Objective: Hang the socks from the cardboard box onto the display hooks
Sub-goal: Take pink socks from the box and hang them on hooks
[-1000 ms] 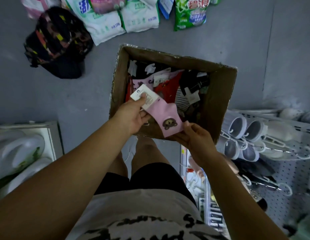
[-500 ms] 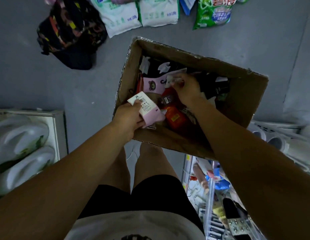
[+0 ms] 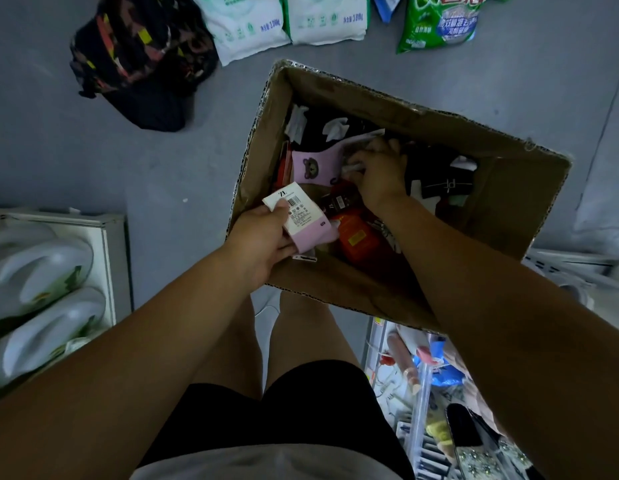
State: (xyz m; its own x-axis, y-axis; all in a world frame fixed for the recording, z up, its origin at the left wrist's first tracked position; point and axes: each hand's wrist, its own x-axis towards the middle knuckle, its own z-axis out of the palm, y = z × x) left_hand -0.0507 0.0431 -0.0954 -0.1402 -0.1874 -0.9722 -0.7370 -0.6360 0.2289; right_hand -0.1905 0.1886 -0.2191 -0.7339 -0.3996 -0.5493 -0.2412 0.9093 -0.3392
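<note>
Your left hand is gripping a pink sock; your right hand, deeper in the cardboard box, is pinching the bear sock stretching leftward.

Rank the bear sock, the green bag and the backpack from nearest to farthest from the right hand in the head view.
1. bear sock: in the box, just left of the right hand, by its fingers.
2. green bag: on the floor beyond the box, above and slightly right.
3. backpack: on the floor, far to the upper left.
</note>
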